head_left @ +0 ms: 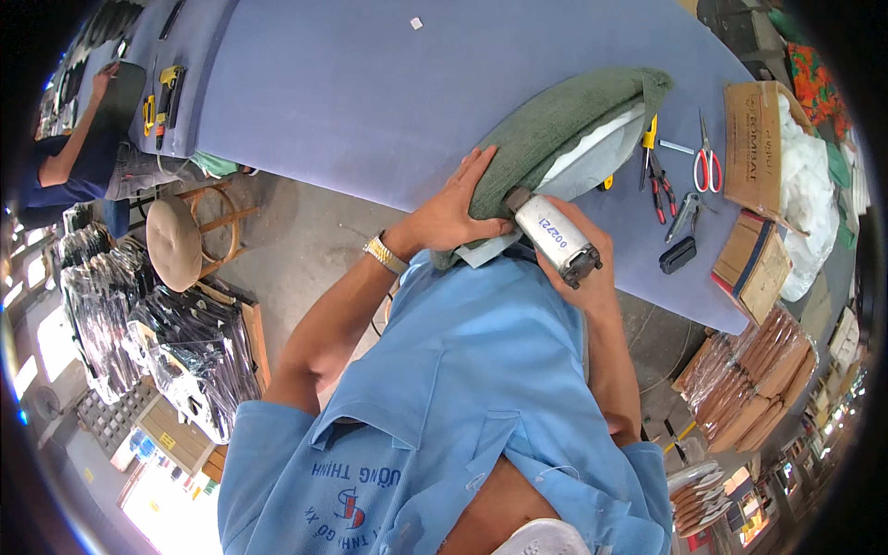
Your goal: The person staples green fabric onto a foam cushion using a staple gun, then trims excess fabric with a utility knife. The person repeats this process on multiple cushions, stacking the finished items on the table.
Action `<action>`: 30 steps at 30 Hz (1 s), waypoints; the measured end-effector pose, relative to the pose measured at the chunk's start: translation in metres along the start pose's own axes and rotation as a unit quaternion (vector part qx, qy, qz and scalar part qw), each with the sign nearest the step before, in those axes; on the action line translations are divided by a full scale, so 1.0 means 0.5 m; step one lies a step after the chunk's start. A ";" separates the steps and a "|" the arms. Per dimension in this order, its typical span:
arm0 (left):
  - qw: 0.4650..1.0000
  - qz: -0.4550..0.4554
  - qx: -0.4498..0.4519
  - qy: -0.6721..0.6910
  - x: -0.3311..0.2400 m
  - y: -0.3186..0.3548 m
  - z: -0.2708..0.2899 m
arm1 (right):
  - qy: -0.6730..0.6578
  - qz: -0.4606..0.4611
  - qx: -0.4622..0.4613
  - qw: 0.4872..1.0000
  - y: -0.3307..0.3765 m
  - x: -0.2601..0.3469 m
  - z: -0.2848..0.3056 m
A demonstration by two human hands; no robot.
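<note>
A green fabric-covered seat cushion (532,129) is tilted up at the near edge of the table, its white lining showing along the open underside. My left hand (451,215) grips the cushion's near left end, fingers over the green fabric and thumb along the lower edge. In my right hand (592,254) is a staple gun (552,231) with a pale cylindrical body. The gun's dark nose points at the cushion, close to my left thumb; I cannot tell whether it touches. The palm side of my right hand is hidden by the gun.
Right of the cushion lie a yellow-handled screwdriver (649,137), pliers (660,185), scissors (707,166) and a utility knife (683,217) on the blue table (370,92). Beyond stands a cardboard box (754,148) beside white stuffing (803,203). A round stool (174,242) and a co-worker's arm (79,139) are at left.
</note>
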State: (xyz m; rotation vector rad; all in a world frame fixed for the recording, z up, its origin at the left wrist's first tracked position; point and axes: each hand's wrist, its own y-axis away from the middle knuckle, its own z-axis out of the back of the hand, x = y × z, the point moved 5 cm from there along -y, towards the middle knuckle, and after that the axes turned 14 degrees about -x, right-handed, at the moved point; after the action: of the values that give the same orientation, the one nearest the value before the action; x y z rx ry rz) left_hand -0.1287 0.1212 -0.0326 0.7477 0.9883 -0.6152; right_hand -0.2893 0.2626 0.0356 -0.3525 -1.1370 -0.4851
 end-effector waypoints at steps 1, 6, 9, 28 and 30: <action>0.998 -0.005 -0.032 -0.052 -0.003 0.010 -0.010 | 0.001 -0.007 -0.001 1.000 0.002 0.004 -0.003; 0.986 0.014 -0.065 -0.154 -0.051 0.031 -0.012 | 0.016 0.016 -0.019 1.000 0.031 -0.019 -0.002; 0.978 0.002 -0.088 -0.189 -0.061 0.037 -0.006 | 0.016 0.036 -0.030 0.999 0.035 -0.012 -0.006; 0.967 -0.002 -0.135 -0.218 -0.060 0.041 -0.006 | 0.019 -0.027 0.008 0.999 0.013 0.022 -0.023; 0.969 0.027 -0.118 -0.214 -0.063 0.040 -0.006 | 0.015 -0.003 -0.002 1.000 0.021 0.020 -0.020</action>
State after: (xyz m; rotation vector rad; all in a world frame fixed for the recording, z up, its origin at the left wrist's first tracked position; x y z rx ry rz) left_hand -0.1284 0.1394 0.0002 0.4037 0.6246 -0.5687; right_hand -0.2728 0.2644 0.0407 -0.3440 -1.1084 -0.4959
